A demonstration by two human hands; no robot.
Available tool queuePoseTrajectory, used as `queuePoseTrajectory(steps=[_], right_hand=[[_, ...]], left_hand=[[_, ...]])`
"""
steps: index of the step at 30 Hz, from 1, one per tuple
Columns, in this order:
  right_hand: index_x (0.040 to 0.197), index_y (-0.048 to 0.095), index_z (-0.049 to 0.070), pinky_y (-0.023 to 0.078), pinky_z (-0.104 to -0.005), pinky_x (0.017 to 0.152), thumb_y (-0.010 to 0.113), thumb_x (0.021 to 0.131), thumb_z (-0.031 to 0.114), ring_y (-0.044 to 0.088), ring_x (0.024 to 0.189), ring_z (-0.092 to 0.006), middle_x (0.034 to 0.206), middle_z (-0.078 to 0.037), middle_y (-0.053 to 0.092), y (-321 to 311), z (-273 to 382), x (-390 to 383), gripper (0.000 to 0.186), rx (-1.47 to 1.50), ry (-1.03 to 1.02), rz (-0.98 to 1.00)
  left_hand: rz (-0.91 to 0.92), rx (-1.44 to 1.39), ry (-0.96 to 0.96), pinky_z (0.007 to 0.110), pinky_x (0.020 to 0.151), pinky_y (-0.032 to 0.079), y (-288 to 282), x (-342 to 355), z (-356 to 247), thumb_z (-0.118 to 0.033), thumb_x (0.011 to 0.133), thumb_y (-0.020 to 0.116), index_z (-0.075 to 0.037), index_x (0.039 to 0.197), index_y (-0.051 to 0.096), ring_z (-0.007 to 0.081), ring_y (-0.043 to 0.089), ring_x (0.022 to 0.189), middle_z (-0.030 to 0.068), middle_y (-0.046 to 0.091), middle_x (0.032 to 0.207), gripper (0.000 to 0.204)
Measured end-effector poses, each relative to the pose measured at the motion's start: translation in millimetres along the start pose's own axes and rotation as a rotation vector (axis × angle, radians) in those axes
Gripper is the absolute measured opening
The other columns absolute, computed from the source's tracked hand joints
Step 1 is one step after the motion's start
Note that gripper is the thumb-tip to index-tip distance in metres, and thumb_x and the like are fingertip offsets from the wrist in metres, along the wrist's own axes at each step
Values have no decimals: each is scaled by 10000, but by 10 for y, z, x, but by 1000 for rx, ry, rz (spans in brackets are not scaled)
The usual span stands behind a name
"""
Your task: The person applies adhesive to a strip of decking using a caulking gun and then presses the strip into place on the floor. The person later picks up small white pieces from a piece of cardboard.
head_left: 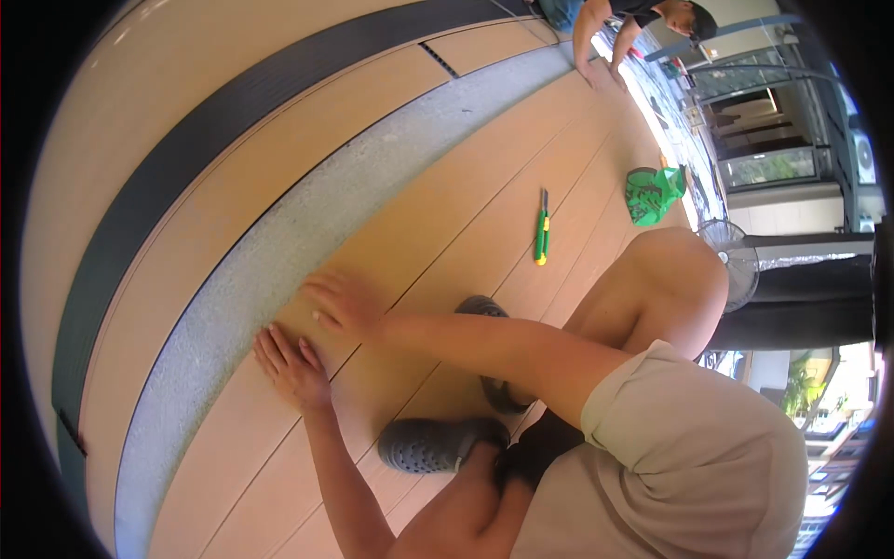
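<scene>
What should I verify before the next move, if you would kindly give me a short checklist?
1. Bare left hand resting on the smooth tan boards: ok.
2. Bare right hand steady: cannot tell; it is blurred.
3. Slim green-and-yellow utility knife lying apart from both hands: ok.
4. Knife blade retracted: cannot tell; the grey tip is too small to read.
5. Co-worker's hands off the boards: not ok; they appear to rest at the far end.
6. Crumpled green plastic bag clear of both the person's hands: ok.
</scene>
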State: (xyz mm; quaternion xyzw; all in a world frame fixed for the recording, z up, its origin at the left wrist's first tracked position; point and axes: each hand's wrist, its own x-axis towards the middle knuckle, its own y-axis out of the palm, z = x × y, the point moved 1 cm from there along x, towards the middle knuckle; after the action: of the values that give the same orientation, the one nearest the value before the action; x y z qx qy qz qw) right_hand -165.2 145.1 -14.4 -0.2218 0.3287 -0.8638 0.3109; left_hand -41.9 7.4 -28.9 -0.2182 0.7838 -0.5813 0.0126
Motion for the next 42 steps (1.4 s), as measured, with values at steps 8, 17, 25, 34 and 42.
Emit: queuePoseTrajectory(steps=[8,17,25,34,42], right_hand=[[1378,509,-22,359,-489,1154,638,940,228,431,1360,-423,1429,-245,490,-1385,-623,1037,520,-274,4,-456],[1523,400,12,169,-499,1264,540,995,441,237,1529,-386,1632,-227,288,-1243,-1452,99,695,-543,273,-229],[1506,419,13,185,-477,1262,534,1002,406,272,1517,-356,1616,-192,331,-1264,-1401,140,649,-518,315,-194],[1502,418,17,226,-469,1250,527,1007,367,303,1500,-358,1573,-164,398,-1260,-1467,107,615,-454,390,-179],[1404,526,2,305,-482,1212,631,925,277,435,1394,-351,1441,-175,529,-1284,-1472,167,562,-466,293,-333]], left_hand=[[-39,64,-26,552,1175,346,114,-12,-93,-443,1066,440,-19,1508,443,455,402,1412,236,425,1539,613],[3,34,-4,554,1177,328,31,59,-102,-418,1050,479,-3,1504,444,469,394,1414,257,423,1541,616],[39,74,-62,561,1185,324,95,36,-112,-443,1063,447,22,1503,428,463,376,1437,278,404,1542,640],[-1,85,-15,537,1198,309,98,57,-158,-451,1078,415,25,1503,430,443,376,1445,254,404,1558,639],[12,75,66,535,1201,306,-30,154,-212,-394,1094,388,49,1476,449,441,397,1437,260,415,1553,588]])
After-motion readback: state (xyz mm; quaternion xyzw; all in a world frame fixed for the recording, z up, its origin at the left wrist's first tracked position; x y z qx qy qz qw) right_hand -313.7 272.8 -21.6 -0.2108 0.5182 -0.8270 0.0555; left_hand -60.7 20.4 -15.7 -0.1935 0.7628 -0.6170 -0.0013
